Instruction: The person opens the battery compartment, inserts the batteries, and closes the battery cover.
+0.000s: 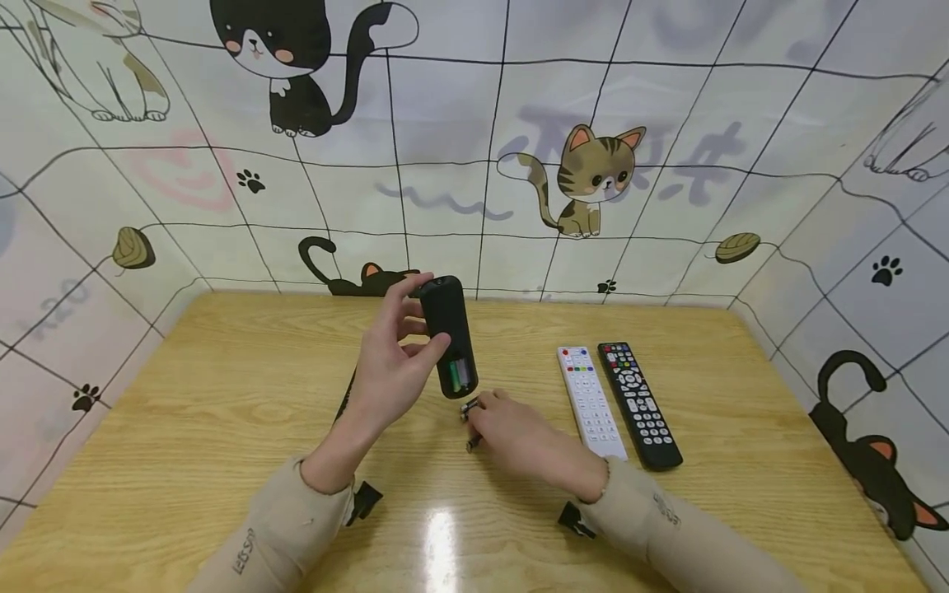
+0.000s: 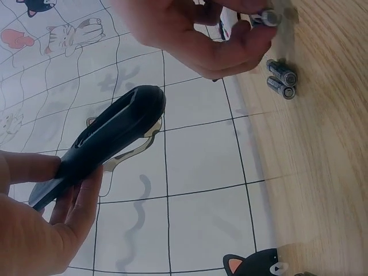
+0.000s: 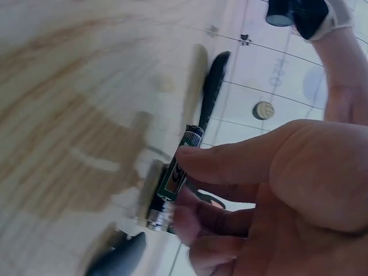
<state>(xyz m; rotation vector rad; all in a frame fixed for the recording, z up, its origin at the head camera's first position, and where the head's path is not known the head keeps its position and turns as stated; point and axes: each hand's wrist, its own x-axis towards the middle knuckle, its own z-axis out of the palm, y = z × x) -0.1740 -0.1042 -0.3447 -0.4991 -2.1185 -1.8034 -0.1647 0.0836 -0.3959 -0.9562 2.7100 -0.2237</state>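
My left hand holds a black remote control raised above the table, its back towards the head camera. In its uncovered battery compartment something green and silvery shows. Just below and to the right, my right hand is low over the tabletop. Its thumb and fingers pinch a dark battery, seen end-on in the left wrist view. Two more batteries lie side by side on the wood near that hand. Part of the left hand is hidden behind the remote.
To the right, a white remote and a black remote lie buttons up on the wooden table. A long dark object lies partly hidden behind my left wrist. A cat-patterned backdrop stands along the table's back and sides.
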